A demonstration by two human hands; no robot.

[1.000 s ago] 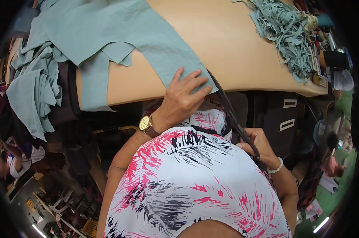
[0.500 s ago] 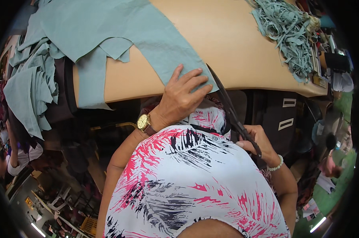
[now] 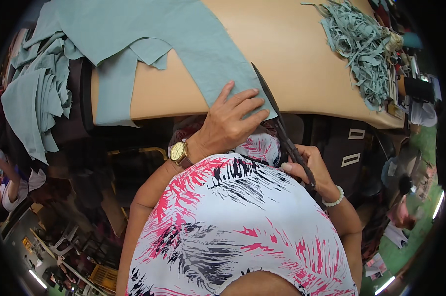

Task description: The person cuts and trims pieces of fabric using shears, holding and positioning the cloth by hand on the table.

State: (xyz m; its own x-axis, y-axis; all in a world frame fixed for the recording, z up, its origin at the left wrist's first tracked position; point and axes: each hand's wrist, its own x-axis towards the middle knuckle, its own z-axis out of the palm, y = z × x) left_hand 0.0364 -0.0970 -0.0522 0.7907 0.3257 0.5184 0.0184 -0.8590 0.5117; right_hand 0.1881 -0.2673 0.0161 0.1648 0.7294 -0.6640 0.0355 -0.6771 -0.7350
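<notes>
A grey-green piece of cloth (image 3: pixel 203 54) lies across the tan table, its narrow end reaching the near edge. My left hand (image 3: pixel 233 116) presses flat on that end, fingers spread. In my right hand (image 3: pixel 309 167) is a pair of long dark scissors (image 3: pixel 277 116), gripped by the handles at the table's front. The blades run along the right edge of the cloth, tips pointing away from me, just right of my left fingertips. How far the blades are apart cannot be made out.
More grey-green cloth (image 3: pixel 40 93) hangs in folds over the left end of the table (image 3: pixel 292 59). A tangled heap of thin cloth strips (image 3: pixel 361 49) lies at the right. Dark panels with two pale rectangular frames (image 3: pixel 353 148) stand below the table edge.
The scissors and my right hand have shifted forward and slightly left, the tips further along the cloth's edge. My left hand stays on the cloth; the view has turned slightly.
</notes>
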